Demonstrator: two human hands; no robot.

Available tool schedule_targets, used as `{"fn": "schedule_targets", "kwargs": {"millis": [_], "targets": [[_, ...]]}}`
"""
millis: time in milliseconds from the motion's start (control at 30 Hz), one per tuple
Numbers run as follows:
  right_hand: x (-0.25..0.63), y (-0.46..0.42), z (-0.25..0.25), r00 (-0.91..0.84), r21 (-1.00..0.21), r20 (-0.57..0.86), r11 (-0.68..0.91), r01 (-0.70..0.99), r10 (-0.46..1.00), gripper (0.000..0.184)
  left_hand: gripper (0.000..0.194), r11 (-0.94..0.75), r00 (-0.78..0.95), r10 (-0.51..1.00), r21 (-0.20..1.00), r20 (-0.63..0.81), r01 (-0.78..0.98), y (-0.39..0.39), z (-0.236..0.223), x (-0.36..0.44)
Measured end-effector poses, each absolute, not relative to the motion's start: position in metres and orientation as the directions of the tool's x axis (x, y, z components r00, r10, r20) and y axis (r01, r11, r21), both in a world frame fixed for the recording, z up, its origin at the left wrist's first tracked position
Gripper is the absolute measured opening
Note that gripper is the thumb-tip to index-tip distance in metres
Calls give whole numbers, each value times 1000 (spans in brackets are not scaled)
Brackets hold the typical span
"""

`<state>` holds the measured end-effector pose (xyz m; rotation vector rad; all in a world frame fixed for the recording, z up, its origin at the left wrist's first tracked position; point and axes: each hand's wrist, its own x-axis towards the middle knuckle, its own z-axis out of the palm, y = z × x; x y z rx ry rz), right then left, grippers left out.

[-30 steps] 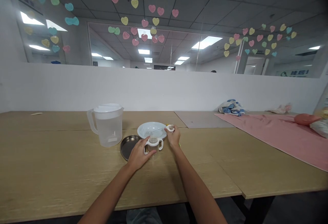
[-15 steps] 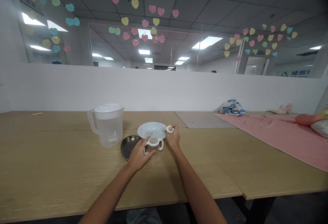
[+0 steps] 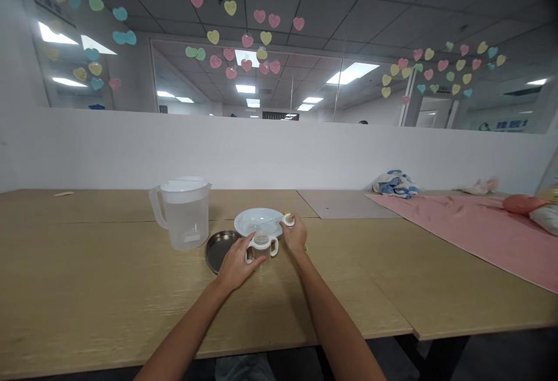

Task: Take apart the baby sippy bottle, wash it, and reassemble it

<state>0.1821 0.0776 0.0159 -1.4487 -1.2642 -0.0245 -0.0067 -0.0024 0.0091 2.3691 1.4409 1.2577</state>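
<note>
My left hand [image 3: 238, 262] is closed around the left side of a clear baby bottle [image 3: 261, 241] with white side handles. The bottle stands upright on the table, its threaded neck uncovered. In the fingers of my right hand [image 3: 296, 236] is a white bottle cap [image 3: 288, 219], held apart from the bottle. A thin clear straw appears to reach left from the cap, over a white bowl [image 3: 242, 216]. The bowl sits just behind the bottle. Beside my left hand lies a round metal pan [image 3: 210, 259], partly covered by that hand.
A translucent pitcher [image 3: 187, 218] with a lid stands to the left. On the right lie a pink cloth [image 3: 471, 224] and a bunched blue-and-white cloth [image 3: 394, 184]. A white wall [image 3: 279, 151] rises behind the wooden table [image 3: 108, 288].
Almost nothing differs. The cap in my right hand has shifted very slightly; my left hand keeps its hold on the bottle.
</note>
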Motion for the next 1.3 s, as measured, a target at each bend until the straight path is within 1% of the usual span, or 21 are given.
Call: {"fn": "schedule_targets", "kwargs": {"millis": [233,533,633,900,1100,1300], "targets": [[180,75,15,316,-601,682,259,757,660,12,60,-549,221,782,476,583,687,-2,10,-7],[175,68,20,345,-617,601,144,774,721,32,62,-546,227,791,489,569,680,-2,10,-7],[174,68,21,346,-621,588,134,772,731,35,62,-536,226,800,491,556,687,-2,10,-6],[176,73,16,318,-594,640,187,783,700,24,61,-538,220,797,495,563,682,-4,11,-6],[176,74,16,346,-616,646,196,763,680,19,61,-547,221,793,504,568,668,-3,11,-6],[177,75,14,299,-572,687,239,785,662,12,62,-541,228,803,513,550,667,-5,12,-6]]}}
